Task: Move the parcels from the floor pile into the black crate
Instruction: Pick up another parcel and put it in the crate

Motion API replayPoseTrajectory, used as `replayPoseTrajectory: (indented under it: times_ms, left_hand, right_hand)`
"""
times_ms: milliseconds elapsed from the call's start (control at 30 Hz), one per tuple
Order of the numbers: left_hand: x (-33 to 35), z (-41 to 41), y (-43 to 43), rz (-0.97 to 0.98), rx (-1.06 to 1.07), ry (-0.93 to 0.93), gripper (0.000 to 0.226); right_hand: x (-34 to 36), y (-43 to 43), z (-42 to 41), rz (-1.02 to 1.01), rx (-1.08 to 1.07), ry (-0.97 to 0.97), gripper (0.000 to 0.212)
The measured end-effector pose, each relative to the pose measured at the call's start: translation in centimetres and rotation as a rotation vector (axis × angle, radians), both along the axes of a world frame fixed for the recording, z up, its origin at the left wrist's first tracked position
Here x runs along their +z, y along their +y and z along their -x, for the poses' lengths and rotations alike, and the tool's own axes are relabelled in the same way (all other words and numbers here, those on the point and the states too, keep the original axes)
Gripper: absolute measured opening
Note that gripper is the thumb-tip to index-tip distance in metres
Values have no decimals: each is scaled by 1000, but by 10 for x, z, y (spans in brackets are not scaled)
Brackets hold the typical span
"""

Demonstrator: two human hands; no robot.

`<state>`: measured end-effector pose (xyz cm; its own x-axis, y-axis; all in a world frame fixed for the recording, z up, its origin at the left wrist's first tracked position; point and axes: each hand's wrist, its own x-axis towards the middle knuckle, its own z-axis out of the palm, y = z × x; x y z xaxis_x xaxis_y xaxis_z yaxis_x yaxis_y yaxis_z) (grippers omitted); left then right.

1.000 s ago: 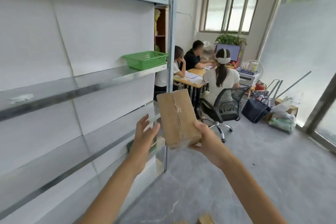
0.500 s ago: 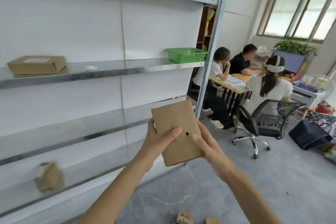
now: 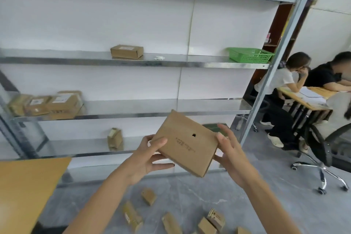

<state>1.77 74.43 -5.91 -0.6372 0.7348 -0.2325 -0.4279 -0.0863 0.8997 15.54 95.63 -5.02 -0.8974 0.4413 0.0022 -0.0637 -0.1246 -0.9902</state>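
Hands: left hand and right hand grip tilted parcel | floor pile below

Print on the parcel was unreadably small. Left of the left grip, shelf boxes were blurred; below it, floor parcels were cropped.

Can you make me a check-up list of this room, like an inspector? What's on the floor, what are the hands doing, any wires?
Surface: grey concrete floor, small brown cardboard parcels scattered on it.
Job's things: flat brown cardboard parcel held up in the air; black crate not seen.
Clutter: orange-brown board at left.
Grips: left hand and right hand each hold one side of the flat parcel.
Cables: nothing seen.
Surroundings: metal shelves with more cardboard boxes and a green plastic basket; people seated at a desk, right.
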Motion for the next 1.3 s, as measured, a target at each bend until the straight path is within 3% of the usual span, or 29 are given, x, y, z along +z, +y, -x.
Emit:
replayPoseTrajectory:
  times_ms: [167,300,367,500,733,900,1067,1300]
  left_hand:
    - [-3,-29,-67,-19,193,11,70]
    - [-4,-43,-141,276,211,287,67]
    - [-9,-48,-183,333,303,328,55]
    - [-23,-64,-257,325,371,318,40]
    - [-27,-96,-345,345,418,264,52]
    - [-29,-121,-377,348,575,361,19]
    - [-31,-146,-407,362,660,360,14]
    - [-36,-183,-496,419,732,353,13]
  right_hand:
    - [-12,-88,7,-62,188,-8,71]
    - [-13,-145,8,-79,217,-2,65]
    - [-17,-178,7,-71,254,-20,66]
    - [-26,-245,1,-83,300,-56,68]
    - [-39,-333,-22,-12,329,-122,80]
    - [-44,-368,-30,-8,359,-140,90]
    - [-54,-399,-36,34,377,-171,75]
    - [-60,-481,-52,16,433,-189,81]
